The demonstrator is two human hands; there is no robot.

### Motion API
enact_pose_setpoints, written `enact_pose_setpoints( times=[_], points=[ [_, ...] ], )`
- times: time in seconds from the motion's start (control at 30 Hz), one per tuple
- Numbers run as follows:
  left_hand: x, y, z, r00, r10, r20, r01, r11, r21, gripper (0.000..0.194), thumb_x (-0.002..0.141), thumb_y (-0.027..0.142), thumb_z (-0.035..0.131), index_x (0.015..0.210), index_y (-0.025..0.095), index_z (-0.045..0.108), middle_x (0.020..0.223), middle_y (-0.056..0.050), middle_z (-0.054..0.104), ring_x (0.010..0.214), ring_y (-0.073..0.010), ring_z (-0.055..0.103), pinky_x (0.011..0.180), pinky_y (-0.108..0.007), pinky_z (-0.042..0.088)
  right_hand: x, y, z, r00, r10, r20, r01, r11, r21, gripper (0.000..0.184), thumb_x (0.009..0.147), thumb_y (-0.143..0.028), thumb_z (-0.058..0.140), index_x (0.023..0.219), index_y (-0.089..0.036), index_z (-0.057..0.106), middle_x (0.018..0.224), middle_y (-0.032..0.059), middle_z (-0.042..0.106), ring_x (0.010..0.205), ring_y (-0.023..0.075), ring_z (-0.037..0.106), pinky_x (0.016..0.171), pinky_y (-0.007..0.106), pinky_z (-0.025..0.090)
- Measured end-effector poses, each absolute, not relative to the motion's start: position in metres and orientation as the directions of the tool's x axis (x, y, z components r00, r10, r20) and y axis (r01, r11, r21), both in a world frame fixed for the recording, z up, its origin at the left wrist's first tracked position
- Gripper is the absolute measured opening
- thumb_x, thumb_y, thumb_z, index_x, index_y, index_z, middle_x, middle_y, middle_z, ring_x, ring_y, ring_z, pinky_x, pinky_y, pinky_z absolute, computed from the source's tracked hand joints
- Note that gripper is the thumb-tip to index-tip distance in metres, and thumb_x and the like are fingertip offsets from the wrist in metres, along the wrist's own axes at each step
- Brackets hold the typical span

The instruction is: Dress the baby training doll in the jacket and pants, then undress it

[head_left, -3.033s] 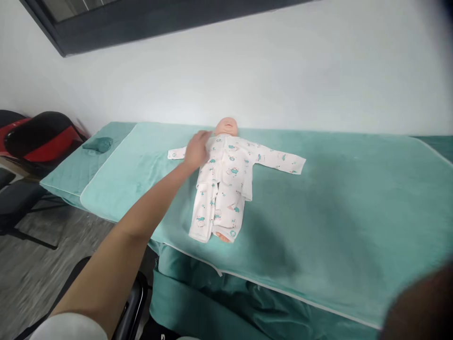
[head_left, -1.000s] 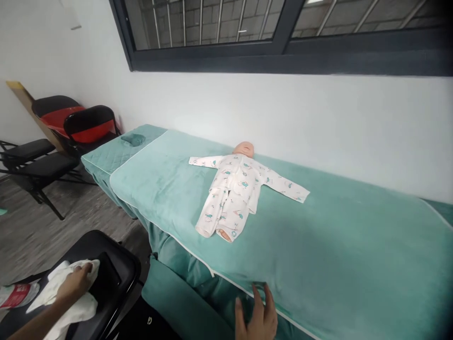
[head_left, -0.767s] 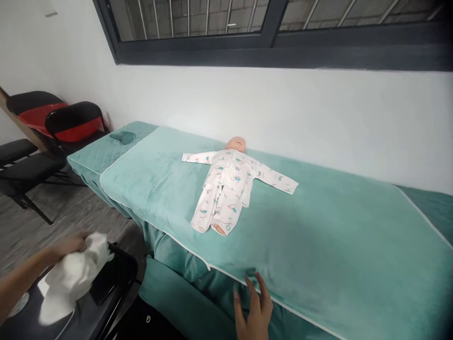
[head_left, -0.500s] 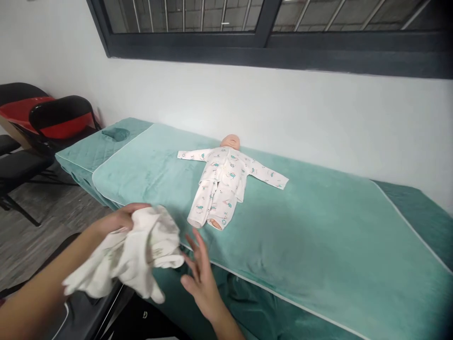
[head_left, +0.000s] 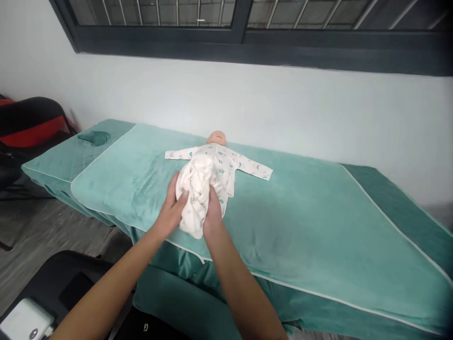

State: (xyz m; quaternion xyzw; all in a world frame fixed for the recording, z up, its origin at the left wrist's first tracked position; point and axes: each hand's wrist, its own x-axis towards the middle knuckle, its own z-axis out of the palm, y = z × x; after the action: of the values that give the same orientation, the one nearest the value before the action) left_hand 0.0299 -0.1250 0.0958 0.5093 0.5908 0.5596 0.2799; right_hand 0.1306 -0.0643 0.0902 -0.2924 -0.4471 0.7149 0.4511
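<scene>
A bunched white cloth, perhaps a baby garment (head_left: 195,196), is held between my two hands above the near side of the bed. My left hand (head_left: 172,208) grips its left side with the thumb across the front. Around its right edge, my right hand (head_left: 213,212) is closed, most of its fingers hidden behind the fabric. Beyond the bundle a baby doll (head_left: 216,138) lies on its back, arms spread, in a white printed jacket (head_left: 222,165). The bundle and my hands cover most of the doll's legs.
The doll lies on a massage bed with a green cover (head_left: 300,226), against a white wall under a barred window (head_left: 159,35). Black and red folding chairs (head_left: 35,123) stand at the left. A black chair (head_left: 67,269) with a white device (head_left: 26,321) is near me.
The cloth has moved from the lower left up and right, in front of the doll's legs, and is now more bunched. My right hand, open and free before, has closed on it too.
</scene>
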Motion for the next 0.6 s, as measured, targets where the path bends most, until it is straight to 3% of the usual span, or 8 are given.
enact_pose_setpoints(
  times=[0.13,0.27,0.37,0.5,0.6],
  points=[
    [0.043,-0.116,0.083,-0.214,0.926,0.311,0.32,-0.234,0.918,0.074,0.099,0.055,0.052,0.164,0.033,0.023,0.172,-0.005,0.026,0.159,-0.0256,0.026,0.131,-0.043,0.026,0.144,-0.053,0.096,-0.337,0.934,-0.119,-0.488,-0.281,-0.826,0.05,0.097,-0.058,0.041,0.128,-0.024,0.061,0.091,-0.0014,0.078,0.105,0.0247,0.073,0.091,0.04,0.061],
    [0.042,-0.11,0.072,-0.12,0.962,0.245,0.246,-0.21,0.946,0.073,0.098,0.055,0.054,0.163,0.035,0.027,0.172,-0.004,0.029,0.158,-0.0262,0.029,0.129,-0.044,0.032,0.168,-0.045,0.09,-0.326,0.938,-0.115,-0.385,-0.243,-0.89,0.048,0.095,-0.057,0.046,0.118,-0.021,0.067,0.089,0.0026,0.078,0.111,0.0278,0.07,0.095,0.042,0.059],
    [0.031,-0.101,0.068,-0.003,0.979,0.204,0.24,-0.197,0.951,0.066,0.099,0.053,0.053,0.16,0.037,0.034,0.171,-0.003,0.032,0.156,-0.0266,0.034,0.126,-0.044,0.037,0.211,-0.022,0.096,-0.28,0.96,-0.024,-0.254,-0.098,-0.962,0.05,0.094,-0.057,0.047,0.116,-0.018,0.07,0.096,0.0057,0.079,0.114,0.03,0.07,0.098,0.045,0.057],
    [0.012,-0.082,0.062,-0.051,0.974,0.222,0.309,-0.196,0.931,0.053,0.102,0.051,0.049,0.151,0.031,0.048,0.159,-0.007,0.05,0.149,-0.0264,0.045,0.123,-0.045,0.039,0.299,0.019,0.106,0.001,0.976,0.217,0.017,0.217,-0.976,0.056,0.087,-0.053,0.065,0.131,-0.018,0.065,0.117,0.0084,0.077,0.12,0.033,0.068,0.101,0.048,0.056],
    [0.002,-0.061,0.053,-0.139,0.961,0.238,0.35,-0.177,0.92,0.044,0.102,0.05,0.048,0.136,0.024,0.059,0.144,-0.009,0.062,0.138,-0.0262,0.055,0.118,-0.045,0.043,0.357,0.041,0.089,0.167,0.951,0.259,0.352,0.188,-0.917,0.063,0.084,-0.052,0.072,0.137,-0.019,0.062,0.129,0.0128,0.072,0.122,0.0348,0.066,0.101,0.049,0.055]
  ],
)
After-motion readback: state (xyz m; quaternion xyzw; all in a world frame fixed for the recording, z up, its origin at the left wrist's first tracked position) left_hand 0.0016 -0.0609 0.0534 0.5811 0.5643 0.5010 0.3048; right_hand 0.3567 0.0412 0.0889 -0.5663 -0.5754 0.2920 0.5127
